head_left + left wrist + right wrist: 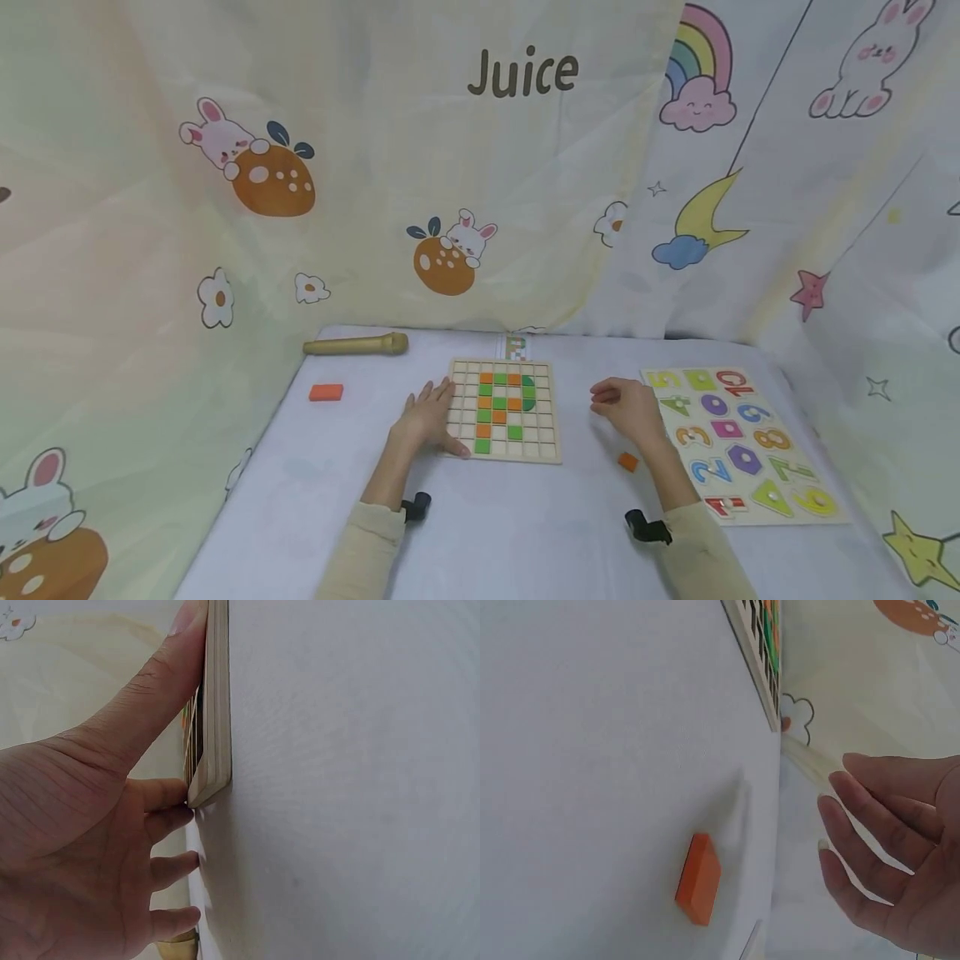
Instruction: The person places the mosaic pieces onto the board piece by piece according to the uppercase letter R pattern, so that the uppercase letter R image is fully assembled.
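Observation:
A wooden grid board (pixel 461 454) lies at the middle of the table, with orange and green tiles (pixel 499 403) set in some of its squares. My left hand (pixel 426 423) rests at its left side, fingers spread and straight. In the left wrist view the thumb (pixel 142 701) lies along the board's edge (pixel 216 697). My right hand (pixel 628 408) hovers between the board and a number puzzle, fingers loosely bent and holding nothing. Just below it on the cloth is a small orange tile (pixel 627 462), seen also as an orange block (pixel 699 879) in the right wrist view.
The number puzzle (pixel 738 450) with coloured digits and shapes lies at the right. A gold toy microphone (pixel 356 344) is at the back left, an orange block (pixel 326 392) in front of it. Behind the board stands a small pattern card (pixel 516 347). Printed cloth (pixel 525 167) surrounds the table.

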### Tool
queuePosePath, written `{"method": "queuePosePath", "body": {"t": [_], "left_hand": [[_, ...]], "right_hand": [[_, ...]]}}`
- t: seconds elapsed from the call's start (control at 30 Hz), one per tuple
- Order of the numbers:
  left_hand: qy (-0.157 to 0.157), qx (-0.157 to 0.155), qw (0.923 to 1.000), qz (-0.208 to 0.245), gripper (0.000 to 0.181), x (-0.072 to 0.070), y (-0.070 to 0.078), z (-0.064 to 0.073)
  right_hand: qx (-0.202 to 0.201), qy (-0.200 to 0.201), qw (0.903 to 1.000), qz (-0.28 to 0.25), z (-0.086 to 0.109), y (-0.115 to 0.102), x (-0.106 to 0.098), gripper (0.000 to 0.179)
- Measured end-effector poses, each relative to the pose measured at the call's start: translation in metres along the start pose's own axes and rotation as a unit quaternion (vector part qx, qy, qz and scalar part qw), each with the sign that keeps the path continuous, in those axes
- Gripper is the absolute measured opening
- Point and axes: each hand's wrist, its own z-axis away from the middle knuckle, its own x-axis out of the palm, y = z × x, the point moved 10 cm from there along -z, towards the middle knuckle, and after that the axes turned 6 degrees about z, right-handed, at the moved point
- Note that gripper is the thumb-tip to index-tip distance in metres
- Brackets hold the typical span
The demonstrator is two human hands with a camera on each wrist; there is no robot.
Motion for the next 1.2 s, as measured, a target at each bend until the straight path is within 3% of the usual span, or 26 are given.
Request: {"method": "queuePosePath", "body": {"t": [0.17,0.47,0.7,0.9,1.2], "left_hand": [[-0.001,-0.007,1.0000,-0.004,0.147,0.000,-0.005,-0.002],[-0.004,-0.005,1.0000,-0.005,0.149,0.003,-0.004,-0.005],[-0.008,-0.011,0.9999,-0.009,0.145,-0.002,0.000,0.002],[-0.011,-0.001,0.9999,0.002,0.143,-0.010,0.010,0.013],[-0.001,0.001,1.0000,0.004,0.147,-0.001,0.001,0.003]], "right_hand": [[0.029,-0.044,0.9985,0.011,0.019,0.013,-0.004,0.028],[0.084,-0.128,0.9870,0.048,0.057,0.047,0.000,0.050],[0.071,-0.128,0.9869,0.068,0.070,0.054,0.004,0.041],[0.084,-0.137,0.9851,0.062,0.074,0.056,0.011,0.041],[0.067,-0.114,0.9892,0.062,0.064,0.042,0.011,0.039]]}}
